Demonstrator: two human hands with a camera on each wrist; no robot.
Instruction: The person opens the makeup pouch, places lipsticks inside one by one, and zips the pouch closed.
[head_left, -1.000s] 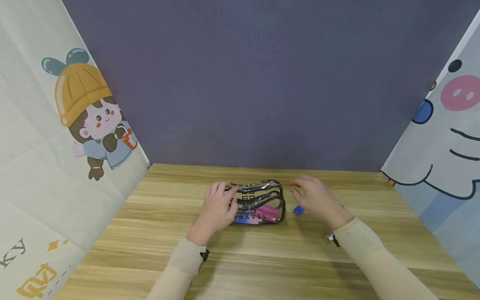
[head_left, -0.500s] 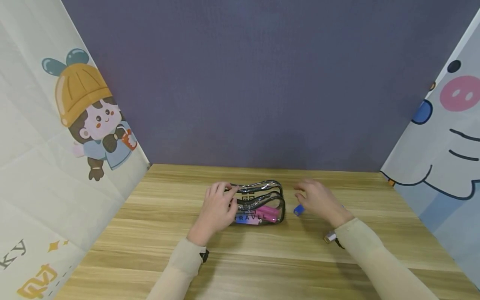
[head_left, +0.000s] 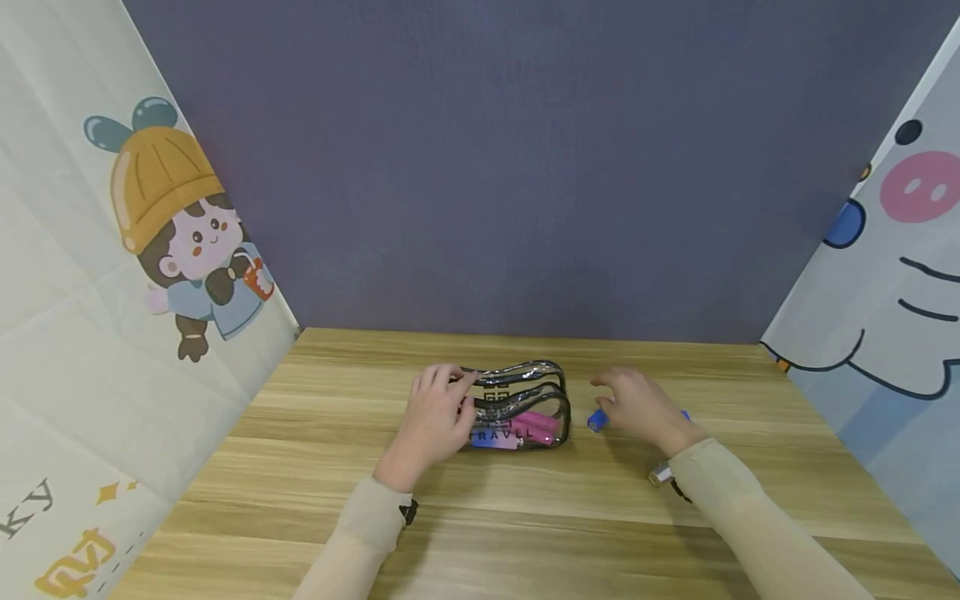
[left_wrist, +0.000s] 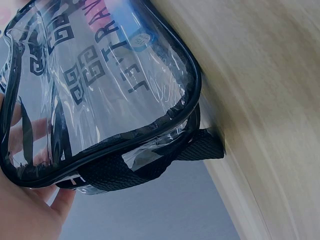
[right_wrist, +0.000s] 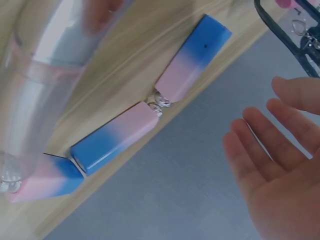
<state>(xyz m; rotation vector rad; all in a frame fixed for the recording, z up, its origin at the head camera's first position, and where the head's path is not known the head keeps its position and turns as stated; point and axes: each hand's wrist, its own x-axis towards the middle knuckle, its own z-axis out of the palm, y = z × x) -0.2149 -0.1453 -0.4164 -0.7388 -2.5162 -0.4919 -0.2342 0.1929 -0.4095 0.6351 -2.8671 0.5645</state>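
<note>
My left hand (head_left: 435,412) holds the left end of a clear pouch (left_wrist: 100,75) with black piping and TRAVEL lettering. In the left wrist view, its fingers show through the plastic. Pink and blue items (head_left: 536,425) lie inside the pouch. To its right, my right hand (head_left: 637,408) is above the table, fingers loosely bent, nothing in them. Under and beside that hand lie several square blue-to-pink tubes (right_wrist: 117,136) with silvery ends; from the head camera, one blue tube (head_left: 597,420) shows past the fingers. A shiny clear-and-silver cylinder (head_left: 660,474) lies by the right wrist.
The wooden table (head_left: 480,533) meets a dark grey-purple panel (head_left: 517,167) at its back edge. Printed cloth hangs on the left (head_left: 67,275) and right. A black strap (left_wrist: 125,172) sticks out from the pouch's end.
My right hand has shifted slightly to the right and nearer to me, away from the pouch and over the tubes. The left hand and pouch have stayed put.
</note>
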